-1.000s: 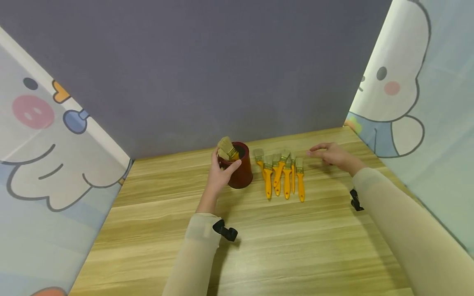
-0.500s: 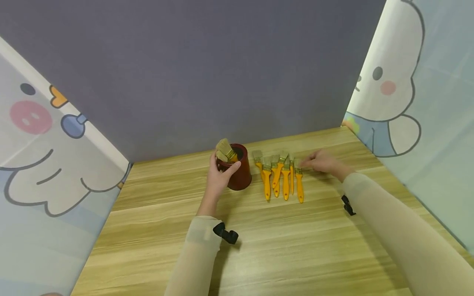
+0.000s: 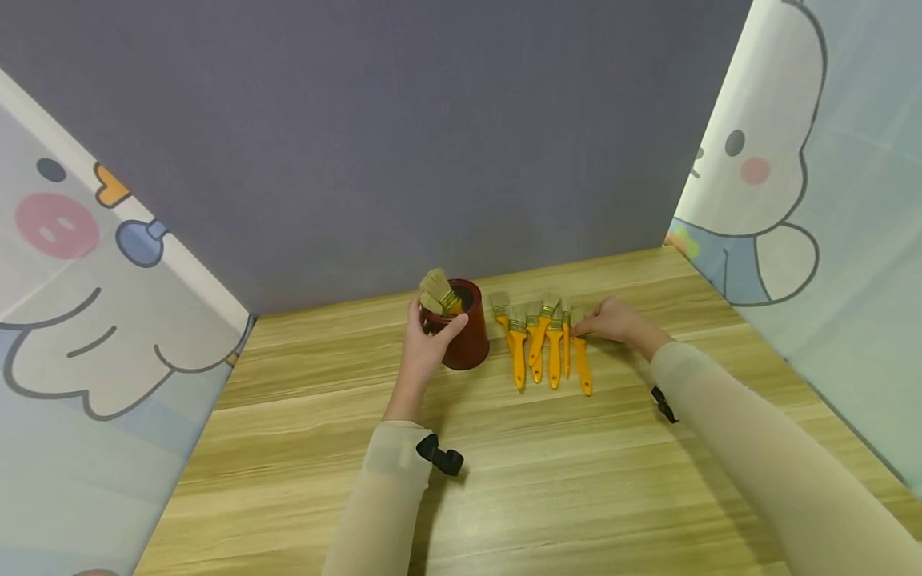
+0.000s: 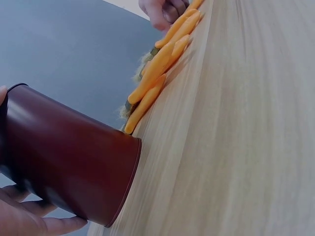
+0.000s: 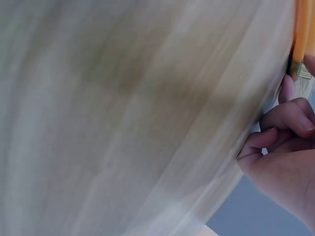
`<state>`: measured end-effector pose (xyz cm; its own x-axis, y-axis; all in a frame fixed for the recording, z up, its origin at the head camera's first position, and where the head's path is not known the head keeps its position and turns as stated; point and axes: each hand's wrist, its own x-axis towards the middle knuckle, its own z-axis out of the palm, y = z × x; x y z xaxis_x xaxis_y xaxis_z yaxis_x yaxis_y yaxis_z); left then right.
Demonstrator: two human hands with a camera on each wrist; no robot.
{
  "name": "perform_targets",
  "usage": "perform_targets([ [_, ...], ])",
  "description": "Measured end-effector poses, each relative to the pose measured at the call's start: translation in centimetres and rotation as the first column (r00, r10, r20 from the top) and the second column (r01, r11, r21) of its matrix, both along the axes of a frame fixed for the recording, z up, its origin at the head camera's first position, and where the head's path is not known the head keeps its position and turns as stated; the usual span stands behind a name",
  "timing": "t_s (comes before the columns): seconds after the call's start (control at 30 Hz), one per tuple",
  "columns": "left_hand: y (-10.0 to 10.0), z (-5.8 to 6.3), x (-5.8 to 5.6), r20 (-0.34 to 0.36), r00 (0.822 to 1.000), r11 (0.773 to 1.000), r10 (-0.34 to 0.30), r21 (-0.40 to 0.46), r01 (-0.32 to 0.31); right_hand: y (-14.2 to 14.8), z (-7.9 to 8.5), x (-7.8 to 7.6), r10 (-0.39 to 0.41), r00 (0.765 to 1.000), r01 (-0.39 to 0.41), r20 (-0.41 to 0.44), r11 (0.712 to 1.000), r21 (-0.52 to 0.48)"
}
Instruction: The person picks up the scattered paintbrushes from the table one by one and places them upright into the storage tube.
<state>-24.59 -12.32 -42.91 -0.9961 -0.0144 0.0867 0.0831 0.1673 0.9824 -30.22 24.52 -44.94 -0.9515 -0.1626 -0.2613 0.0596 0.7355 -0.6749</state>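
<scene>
In the head view, my left hand [image 3: 420,352] grips a dark red can [image 3: 470,344] at its left side, thumb by the rim. A paintbrush [image 3: 441,290] leans out of the can, bristles up; how many others are inside is hard to tell. To the right of the can, several yellow-handled paintbrushes [image 3: 519,360] lie bunched, bristles facing away. My right hand [image 3: 615,322] pinches the rightmost paintbrush [image 3: 583,374] near its metal band, hiding most of the bristles. The right wrist view shows fingertips at that yellow handle [image 5: 302,29]. In the left wrist view, the can [image 4: 69,152] stands on the table.
Everything stands on a wood-grain table [image 3: 576,480]. Close behind the can rises a grey panel [image 3: 432,160]. Printed cartoon panels flank the table at left [image 3: 50,320] and right [image 3: 857,240].
My right hand has moved left from beside the row onto the rightmost paintbrush, whose handle end has shifted slightly. The left hand stays on the can.
</scene>
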Motion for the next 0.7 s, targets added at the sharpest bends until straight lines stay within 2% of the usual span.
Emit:
perform_targets([
  [0.27,-0.3,-0.1,0.0,0.019,1.000,1.000,-0.016,0.005,0.016,0.5,0.1,-0.1,0.076,0.997,-0.076,0.029,0.997,0.016],
  [0.47,-0.5,-0.3,-0.1,0.022,1.000,1.000,-0.011,-0.009,0.011,1.6,0.2,0.6,0.105,0.994,-0.103,0.013,0.987,-0.123],
  [0.57,-0.4,-0.3,-0.2,0.027,1.000,1.000,-0.008,-0.018,0.008,2.5,0.0,1.0,0.082,0.997,-0.078,0.014,0.978,-0.194],
  [0.7,-0.1,-0.3,-0.2,0.028,1.000,1.000,0.007,-0.025,-0.006,3.6,-0.1,1.1,0.025,1.000,-0.019,0.014,0.948,-0.317],
])
